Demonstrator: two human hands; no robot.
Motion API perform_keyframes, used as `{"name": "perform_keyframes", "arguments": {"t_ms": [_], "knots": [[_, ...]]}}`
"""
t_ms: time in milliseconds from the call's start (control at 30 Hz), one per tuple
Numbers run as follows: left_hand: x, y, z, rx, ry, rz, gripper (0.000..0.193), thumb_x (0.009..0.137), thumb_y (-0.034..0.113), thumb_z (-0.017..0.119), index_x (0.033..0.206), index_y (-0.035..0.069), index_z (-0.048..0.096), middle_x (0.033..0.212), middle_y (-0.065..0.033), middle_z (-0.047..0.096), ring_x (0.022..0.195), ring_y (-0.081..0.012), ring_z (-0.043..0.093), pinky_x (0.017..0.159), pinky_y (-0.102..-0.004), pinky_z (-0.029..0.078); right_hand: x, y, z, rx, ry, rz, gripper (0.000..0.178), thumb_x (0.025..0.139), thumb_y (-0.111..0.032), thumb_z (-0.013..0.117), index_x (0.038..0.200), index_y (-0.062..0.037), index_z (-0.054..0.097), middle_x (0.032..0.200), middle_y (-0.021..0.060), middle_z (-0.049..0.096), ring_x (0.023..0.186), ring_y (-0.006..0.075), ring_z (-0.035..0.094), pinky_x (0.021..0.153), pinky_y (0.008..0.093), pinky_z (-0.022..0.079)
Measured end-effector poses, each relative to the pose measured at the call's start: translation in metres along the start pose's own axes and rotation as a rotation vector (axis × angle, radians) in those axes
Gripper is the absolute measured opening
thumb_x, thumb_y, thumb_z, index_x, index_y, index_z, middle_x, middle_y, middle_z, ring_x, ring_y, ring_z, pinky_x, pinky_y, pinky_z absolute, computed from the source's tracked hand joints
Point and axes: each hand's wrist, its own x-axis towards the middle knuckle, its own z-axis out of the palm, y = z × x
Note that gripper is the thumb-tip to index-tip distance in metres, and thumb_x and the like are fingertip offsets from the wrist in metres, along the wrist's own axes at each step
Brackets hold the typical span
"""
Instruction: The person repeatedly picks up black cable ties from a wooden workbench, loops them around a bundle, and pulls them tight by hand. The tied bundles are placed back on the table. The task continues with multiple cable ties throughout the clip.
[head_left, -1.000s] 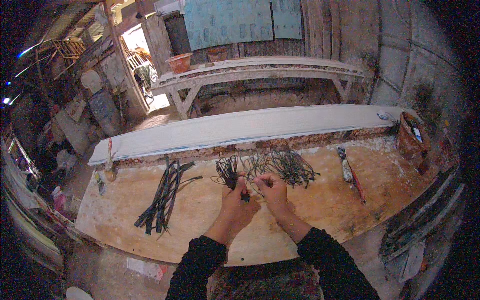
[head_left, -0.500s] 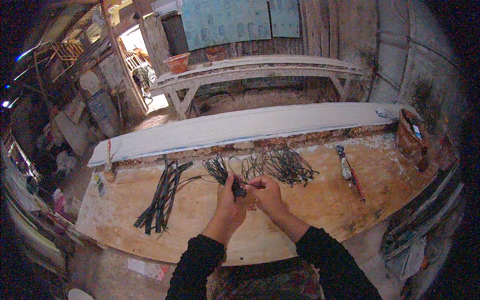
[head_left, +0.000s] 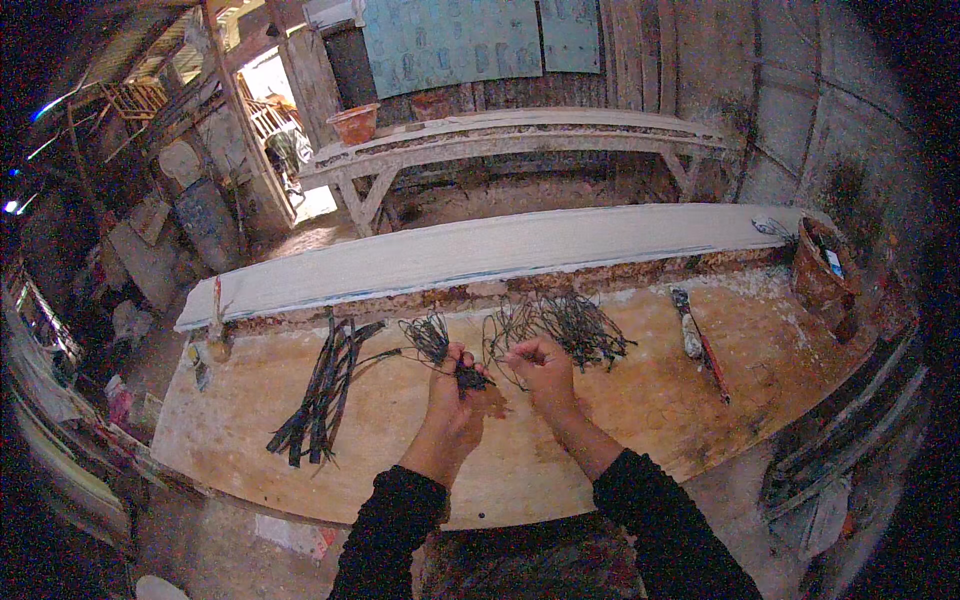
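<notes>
**Left hand (head_left: 448,405) closed around a bundle of thin, black, looped strands (head_left: 470,379)**

The right hand (head_left: 545,375), just apart, holds its thumb and fingertips together; whether they pinch a strand cannot be told. Beyond it, a heap of thin black loops (head_left: 585,335) lies on the light-brown wooden tabletop (head_left: 640,425).

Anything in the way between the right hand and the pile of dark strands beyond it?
Nothing visible: the pile of dark strands lies just beyond the right hand. The left hand, gripping a dark bundle, is off to the left.
</notes>
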Motion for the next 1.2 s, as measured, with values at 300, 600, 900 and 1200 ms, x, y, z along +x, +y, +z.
{"name": "perform_keyframes", "arguments": {"t_ms": [300,600,900,1200], "knots": [[-0.025,-0.007,0.019,0.059,0.018,-0.109,0.019,0.091,0.03,0.057,0.088,0.012,0.051,0.078,0.0002,0.054,0.071,-0.0156,0.055,0.065,-0.0306,0.048,-0.02,-0.024,0.007,-0.228,-0.227,0.059,0.016,0.077,-0.007,0.07,0.09,-0.0016,0.064,0.084,0.0048,0.063,0.08,0.0141,0.06,0.073,0.029,0.048],[-0.021,-0.01,0.02,0.074,-0.031,-0.07,0.016,0.092,0.029,0.054,0.087,0.014,0.052,0.079,0.0004,0.054,0.07,-0.0152,0.055,0.06,-0.0303,0.048,-0.019,-0.016,0.009,-0.391,-0.196,0.022,0.013,0.078,-0.004,0.066,0.09,-0.0004,0.064,0.086,0.0074,0.065,0.079,0.0132,0.06,0.072,0.0287,0.048],[-0.008,-0.015,0.008,0.227,-0.051,-0.024,0.017,0.095,0.028,0.047,0.088,0.013,0.051,0.077,-0.0028,0.057,0.067,-0.0219,0.059,0.051,-0.0416,0.051,-0.008,-0.005,0.007,-0.05,-0.155,0.28,0.011,0.081,-0.005,0.065,0.09,-0.0026,0.06,0.081,0.004,0.062,0.075,0.0117,0.057,0.068,0.0259,0.048],[-0.024,-0.01,0.025,0.141,-0.047,-0.119,0.011,0.093,0.023,0.052,0.091,0.012,0.053,0.075,-0.0032,0.059,0.066,-0.0184,0.059,0.055,-0.0332,0.05,-0.001,0.001,-0.004,0.453,-0.144,0.453,0.01,0.083,-0.008,0.065,0.09,-0.0024,0.061,0.083,0.0057,0.063,0.076,0.0131,0.059,0.068,0.0247,0.05]]}}
